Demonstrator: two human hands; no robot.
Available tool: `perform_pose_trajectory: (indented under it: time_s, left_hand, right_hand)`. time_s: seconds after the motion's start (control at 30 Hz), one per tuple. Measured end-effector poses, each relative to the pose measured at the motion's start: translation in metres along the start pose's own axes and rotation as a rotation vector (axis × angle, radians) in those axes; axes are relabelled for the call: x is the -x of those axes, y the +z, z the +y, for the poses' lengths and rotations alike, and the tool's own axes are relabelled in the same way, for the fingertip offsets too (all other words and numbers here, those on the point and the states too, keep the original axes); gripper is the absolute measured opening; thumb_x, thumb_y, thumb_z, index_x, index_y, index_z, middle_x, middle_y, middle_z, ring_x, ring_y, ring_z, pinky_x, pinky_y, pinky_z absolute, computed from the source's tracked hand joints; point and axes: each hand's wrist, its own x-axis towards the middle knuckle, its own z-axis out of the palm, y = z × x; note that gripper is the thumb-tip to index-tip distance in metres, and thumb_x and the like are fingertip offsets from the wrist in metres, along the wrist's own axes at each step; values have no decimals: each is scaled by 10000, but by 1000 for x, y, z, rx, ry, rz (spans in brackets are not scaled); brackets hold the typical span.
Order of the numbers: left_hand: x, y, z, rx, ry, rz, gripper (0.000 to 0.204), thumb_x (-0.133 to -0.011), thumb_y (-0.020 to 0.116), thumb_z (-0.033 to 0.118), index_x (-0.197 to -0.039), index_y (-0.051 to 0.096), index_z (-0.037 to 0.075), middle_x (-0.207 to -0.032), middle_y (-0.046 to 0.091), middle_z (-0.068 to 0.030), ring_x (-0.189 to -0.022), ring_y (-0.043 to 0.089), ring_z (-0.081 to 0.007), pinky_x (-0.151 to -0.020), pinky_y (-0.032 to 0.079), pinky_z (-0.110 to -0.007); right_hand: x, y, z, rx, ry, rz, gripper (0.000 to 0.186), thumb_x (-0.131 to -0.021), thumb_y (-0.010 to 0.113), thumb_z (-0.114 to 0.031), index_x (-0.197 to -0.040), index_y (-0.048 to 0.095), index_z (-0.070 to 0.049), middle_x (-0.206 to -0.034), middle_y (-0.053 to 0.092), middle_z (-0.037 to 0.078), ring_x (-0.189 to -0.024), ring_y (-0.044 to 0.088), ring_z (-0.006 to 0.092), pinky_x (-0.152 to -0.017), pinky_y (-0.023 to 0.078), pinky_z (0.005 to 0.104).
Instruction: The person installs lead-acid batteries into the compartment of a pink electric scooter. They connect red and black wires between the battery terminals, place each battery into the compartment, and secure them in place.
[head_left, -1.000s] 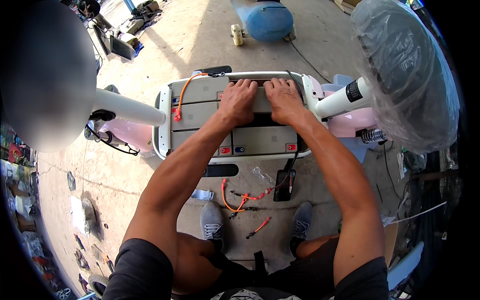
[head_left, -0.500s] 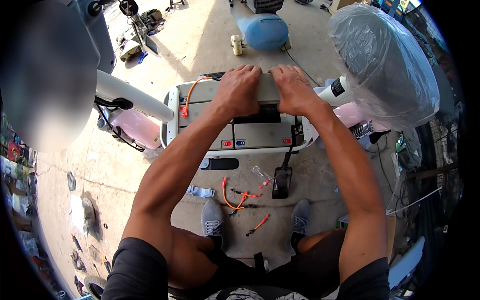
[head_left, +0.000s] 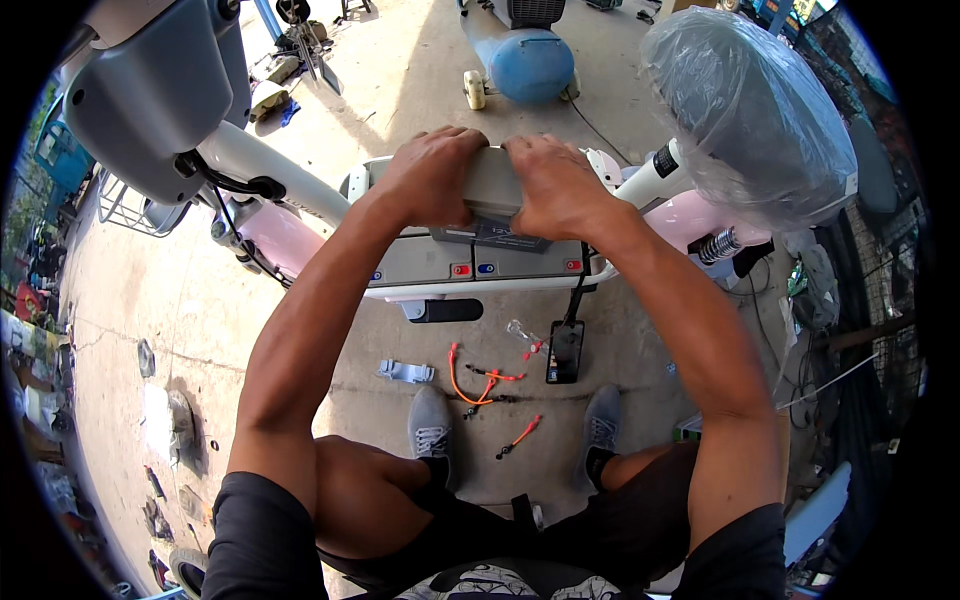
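My left hand (head_left: 426,175) and my right hand (head_left: 552,190) are closed on the sides of a grey battery (head_left: 490,182), which is raised above a white scooter's battery tray (head_left: 400,291). A dark band with printing faces me on its lower side. Beneath it, grey batteries with red and blue terminals (head_left: 525,262) sit in the tray. The space directly under the held battery is hidden. The scooter's white steering column (head_left: 290,183) rises at the left and another white post (head_left: 640,182) at the right, topped by a plastic-wrapped part (head_left: 750,120).
Orange cables (head_left: 467,395), a pale blue plastic piece (head_left: 405,371) and a black rectangular object (head_left: 564,355) lie near my shoes. A blue compressor tank (head_left: 530,68) stands beyond the scooter. Loose clutter (head_left: 165,425) is at the left; black mesh and wires are at the right.
My hands have lifted the grey battery out of the tray's back row and shifted it toward the left; its lower face now shows. The view has also shifted, bringing the handlebar housing into sight.
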Motion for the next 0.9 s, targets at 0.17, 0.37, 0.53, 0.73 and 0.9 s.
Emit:
perform_pose_trajectory:
  time_s: [0.17,0.37,0.53,0.73,0.9]
  left_hand:
    - [3,14,-30,-17,140,30,842,-467,860,68,-1280,643,61,-1222,672,-135,-1172,621,-350,-1072,483,-410]
    - [-17,5,-38,-135,309,13,838,-563,804,-62,-1352,589,122,-1484,527,-126,-1386,481,-353,-1174,412,-431]
    - [-24,-7,-20,-84,340,-82,695,-677,727,-89,-1322,565,113,-1526,475,-164,-1431,431,-386,-1153,419,-436]
    - [-22,-11,-19,-93,298,-139,732,-690,736,-119,-1349,532,125,-1542,445,-165,-1434,426,-386,-1163,420,-426]
    - [-29,1,-17,-69,299,-146,726,-701,749,-105,-1351,530,131,-1542,442,-162,-1420,442,-384,-1156,429,-426]
  right_hand:
    - [9,10,-20,45,62,34,630,-678,854,-327,-1115,604,52,-1053,692,245,-1060,674,399,-916,562,453]
    - [14,20,-39,-1,118,70,689,-793,715,-510,-1109,688,102,-1088,720,242,-1045,712,371,-913,574,439]
    - [35,2,-11,-308,225,-192,612,-864,703,-510,-1041,701,75,-949,724,185,-858,720,276,-734,579,373]
    - [102,-7,38,-817,380,-651,495,-956,680,-460,-962,709,35,-799,705,79,-666,685,126,-523,520,257]
    - [200,111,81,-650,504,-963,471,-857,775,-417,-954,731,42,-810,732,136,-719,731,231,-616,579,347]
